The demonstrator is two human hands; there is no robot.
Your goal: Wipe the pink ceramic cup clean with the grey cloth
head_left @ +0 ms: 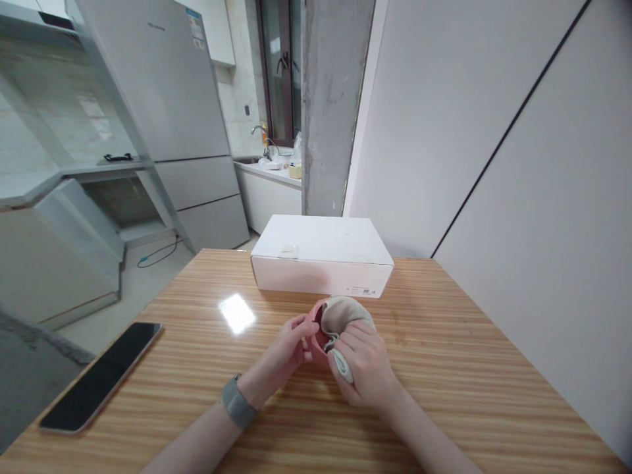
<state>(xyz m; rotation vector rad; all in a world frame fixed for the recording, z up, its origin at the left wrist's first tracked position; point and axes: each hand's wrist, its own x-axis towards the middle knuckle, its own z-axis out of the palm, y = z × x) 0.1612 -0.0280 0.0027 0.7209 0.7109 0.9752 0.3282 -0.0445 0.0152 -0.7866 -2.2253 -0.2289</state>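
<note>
A pink cup-like vessel (320, 354) is tilted with its opening toward me, just in front of the white box. My left hand (289, 345) grips its left rim, thumb over the edge and fingers beneath. A beige cloth (345, 312) is bunched in my right hand (368, 365), closed around it. Part of the cloth goes into the vessel's opening, and a rolled end pokes out below the right fingers. The cloth and right hand hide the vessel's right side, so I cannot tell whether it has a handle.
A closed white box (320, 276) stands at the far side of the wooden table (434, 368). A dark-screened phone or tablet (101, 378) lies along the left edge. A white panel wall (518, 164) borders the right; a fridge (158, 85) stands beyond.
</note>
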